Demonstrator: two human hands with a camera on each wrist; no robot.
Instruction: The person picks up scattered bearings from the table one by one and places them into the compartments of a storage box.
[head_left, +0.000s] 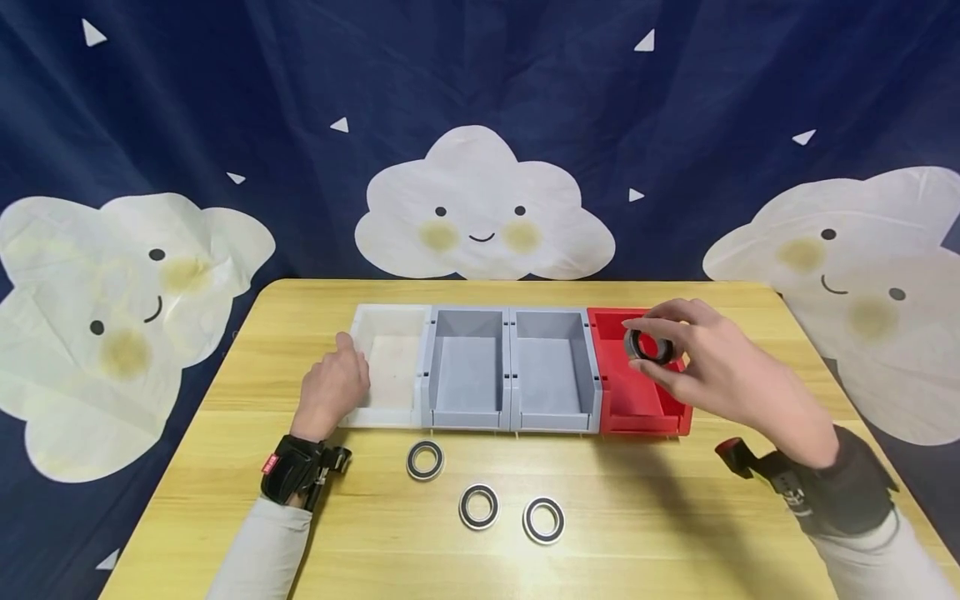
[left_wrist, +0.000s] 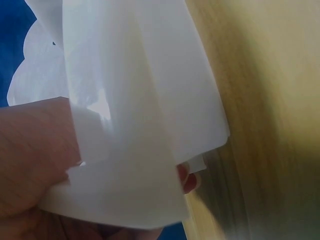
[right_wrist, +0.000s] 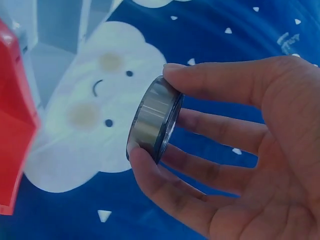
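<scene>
Near the red bin (head_left: pixel 641 425), a bearing (right_wrist: pixel 154 117) is being pinched by the right hand (head_left: pixel 708 358), while the white bin (head_left: pixel 386 417) is being gripped by the left hand (head_left: pixel 332 383).

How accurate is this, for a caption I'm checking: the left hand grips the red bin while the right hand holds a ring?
Only the colour is wrong: the left hand grips the white bin, as the head view shows, while the right hand holds a ring.
</scene>
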